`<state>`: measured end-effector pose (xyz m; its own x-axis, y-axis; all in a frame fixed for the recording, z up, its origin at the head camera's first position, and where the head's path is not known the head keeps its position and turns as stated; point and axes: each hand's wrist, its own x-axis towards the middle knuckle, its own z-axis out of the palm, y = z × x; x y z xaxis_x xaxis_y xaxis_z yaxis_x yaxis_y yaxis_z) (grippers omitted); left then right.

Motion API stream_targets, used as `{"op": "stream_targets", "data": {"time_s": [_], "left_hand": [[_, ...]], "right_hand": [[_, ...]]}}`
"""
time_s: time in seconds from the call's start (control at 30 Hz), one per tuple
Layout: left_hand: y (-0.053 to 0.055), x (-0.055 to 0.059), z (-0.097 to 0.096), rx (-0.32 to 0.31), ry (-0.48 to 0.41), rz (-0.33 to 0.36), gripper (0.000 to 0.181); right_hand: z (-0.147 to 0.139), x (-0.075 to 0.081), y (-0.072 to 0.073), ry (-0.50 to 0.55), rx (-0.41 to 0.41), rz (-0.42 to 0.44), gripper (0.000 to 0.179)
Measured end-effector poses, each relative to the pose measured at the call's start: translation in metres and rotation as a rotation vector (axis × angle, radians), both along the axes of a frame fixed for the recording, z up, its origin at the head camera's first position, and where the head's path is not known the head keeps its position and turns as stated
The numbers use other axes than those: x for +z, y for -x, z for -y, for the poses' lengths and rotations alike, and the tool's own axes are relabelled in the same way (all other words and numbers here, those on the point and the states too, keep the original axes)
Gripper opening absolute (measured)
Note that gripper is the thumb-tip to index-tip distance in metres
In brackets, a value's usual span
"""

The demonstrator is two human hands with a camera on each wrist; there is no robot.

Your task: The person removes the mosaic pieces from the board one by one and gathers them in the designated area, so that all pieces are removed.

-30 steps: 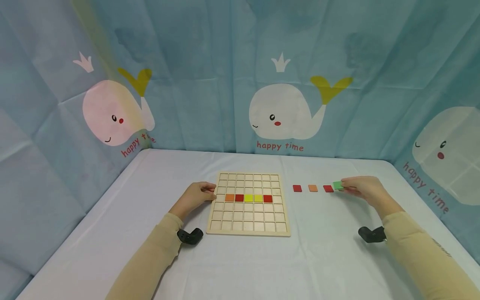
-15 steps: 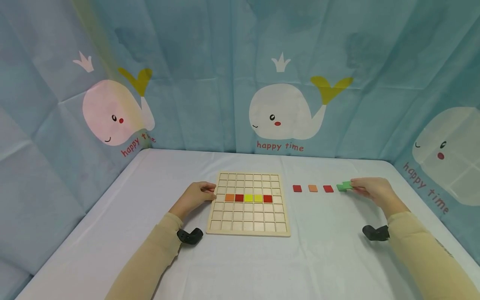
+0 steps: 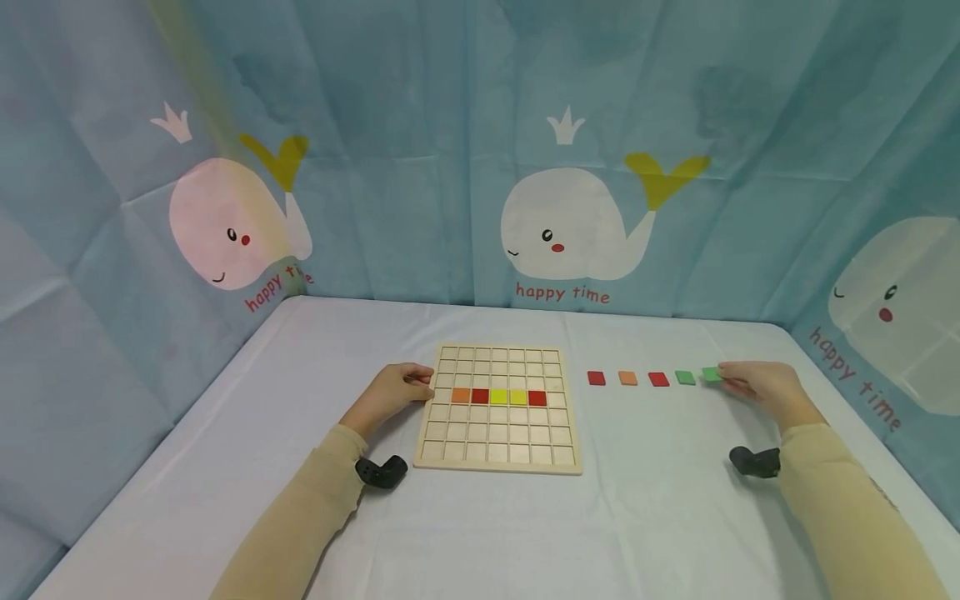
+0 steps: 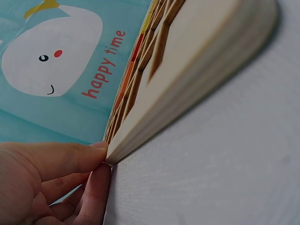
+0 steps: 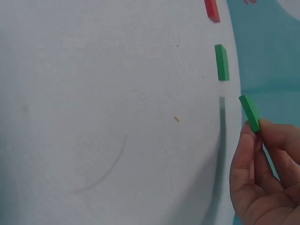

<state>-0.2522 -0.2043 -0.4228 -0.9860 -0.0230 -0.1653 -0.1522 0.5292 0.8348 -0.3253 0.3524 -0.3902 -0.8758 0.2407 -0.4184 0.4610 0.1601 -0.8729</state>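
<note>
A square wooden grid board (image 3: 498, 461) lies flat on the table, with a row of orange, red and yellow square tiles set in its cells. At the board's left edge, my left hand (image 3: 392, 393) grips the rim with thumb and fingers, as the left wrist view confirms. My right hand (image 3: 767, 390) pinches a green square tile (image 5: 250, 113) by its edge, tilted and just above the table. Left of that tile a second green tile (image 3: 686, 377) lies flat, followed by a red tile (image 3: 658, 379), an orange tile (image 3: 627, 378) and another red tile (image 3: 596, 378).
A white cloth covers the table (image 3: 480, 533). Blue curtains (image 3: 420, 208) with whale prints stand behind it and at both sides. A black device sits at each wrist, the left device (image 3: 382, 472) close to the board's lower left corner.
My right hand has moved to the right with the pinched green tile, leaving the other green tile in plain view on the table. The left hand and board stay in place.
</note>
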Motion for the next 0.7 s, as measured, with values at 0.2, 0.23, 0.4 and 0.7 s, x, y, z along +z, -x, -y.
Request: {"op": "stream_targets", "data": {"time_s": [0.2,0.23,0.4,0.7], "left_hand": [[-0.001,0.000,-0.001,-0.004,-0.008,-0.005,0.046],[-0.001,0.000,-0.001,-0.006,-0.006,-0.008,0.046],[-0.001,0.000,-0.001,-0.013,0.001,-0.019,0.046],[0.000,0.001,-0.001,-0.008,-0.003,-0.009,0.045]], "right_hand": [[-0.002,-0.005,0.005,-0.023,-0.053,0.015,0.054],[-0.002,-0.006,0.005,-0.031,-0.053,0.014,0.059],[0.001,-0.008,0.007,-0.061,-0.067,0.013,0.069],[0.008,-0.005,0.008,-0.137,-0.090,0.042,0.062]]}}
